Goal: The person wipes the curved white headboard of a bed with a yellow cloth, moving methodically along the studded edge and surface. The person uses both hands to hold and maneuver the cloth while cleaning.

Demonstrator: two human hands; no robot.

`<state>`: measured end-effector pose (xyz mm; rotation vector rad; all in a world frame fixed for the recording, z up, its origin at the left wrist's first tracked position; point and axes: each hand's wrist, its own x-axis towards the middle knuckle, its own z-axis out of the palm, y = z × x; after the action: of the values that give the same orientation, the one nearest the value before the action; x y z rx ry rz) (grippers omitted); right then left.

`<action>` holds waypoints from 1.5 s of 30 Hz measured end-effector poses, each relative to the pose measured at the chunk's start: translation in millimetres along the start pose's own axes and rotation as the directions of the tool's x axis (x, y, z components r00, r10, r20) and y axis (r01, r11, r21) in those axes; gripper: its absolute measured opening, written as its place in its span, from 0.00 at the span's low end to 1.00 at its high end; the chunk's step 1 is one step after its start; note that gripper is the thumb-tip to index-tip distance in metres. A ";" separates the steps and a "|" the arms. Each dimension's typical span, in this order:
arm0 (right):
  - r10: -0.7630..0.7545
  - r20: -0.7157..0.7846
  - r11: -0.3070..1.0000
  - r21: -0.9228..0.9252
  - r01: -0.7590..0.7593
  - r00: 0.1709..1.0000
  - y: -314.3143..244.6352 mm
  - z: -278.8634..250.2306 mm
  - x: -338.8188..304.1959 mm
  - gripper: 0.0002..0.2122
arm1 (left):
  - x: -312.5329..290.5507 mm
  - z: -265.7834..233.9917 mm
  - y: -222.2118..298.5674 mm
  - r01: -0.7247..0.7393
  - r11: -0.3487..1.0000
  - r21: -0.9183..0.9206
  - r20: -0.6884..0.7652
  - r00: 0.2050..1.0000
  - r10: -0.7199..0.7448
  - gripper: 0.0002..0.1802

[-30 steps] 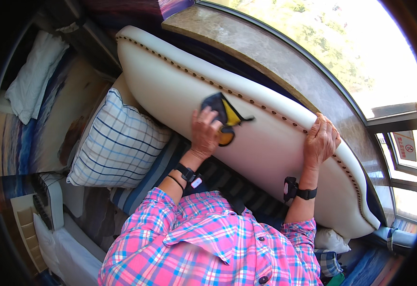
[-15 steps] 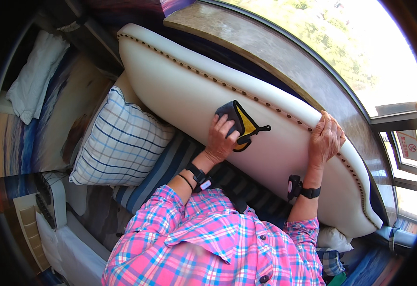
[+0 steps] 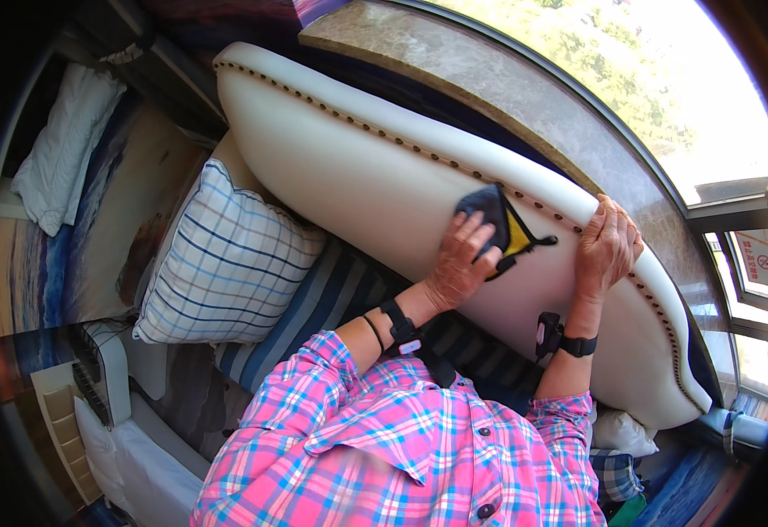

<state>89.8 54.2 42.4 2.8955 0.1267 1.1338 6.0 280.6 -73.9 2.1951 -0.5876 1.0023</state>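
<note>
A cream padded headboard (image 3: 340,167) with a row of dark studs along its border slants across the view in front of me. My left hand (image 3: 465,265) presses a grey-and-yellow cleaning cloth (image 3: 517,230) against its face, just below the studs. The cloth is partly folded over, with its yellow side and black trim and loop showing on the right. My fingers are bent over its grey part and slightly blurred. At the headboard's upper right edge, my right hand (image 3: 608,241) grips over the rim; its fingertips are hidden behind it.
Left of the headboard, a checked pillow (image 3: 221,255) leans over a blue striped cushion (image 3: 313,303). A stone windowsill (image 3: 454,75) and a bright window (image 3: 630,79) lie behind. White pillows (image 3: 68,145) rest at far left, and a small pale cushion (image 3: 623,435) sits under the headboard's right end.
My left hand has slid the cloth to the right along the headboard, closer to my right hand. My right hand keeps its hold on the rim.
</note>
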 end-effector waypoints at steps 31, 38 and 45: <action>-0.032 -0.001 0.948 0.316 0.031 0.999 -80.1 -27.6 -104.6 0.22 | 125.5 -50.6 -80.5 0.041 0.995 -0.096 0.242 0.970 -0.017 0.37; 0.150 -0.084 0.962 0.243 -0.126 0.985 -97.4 -15.7 -125.7 0.17 | 157.3 2.2 -71.8 -0.028 0.999 -0.023 0.493 0.869 0.035 0.45; 0.196 -0.038 0.961 0.208 -0.184 0.980 -127.0 -0.9 -169.0 0.20 | 170.5 15.5 -61.3 0.017 0.999 -0.052 0.556 0.831 0.015 0.46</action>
<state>-42.6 166.1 -78.5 3.1111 -0.0394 1.3084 155.4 290.1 29.4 2.4357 -0.8582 0.3132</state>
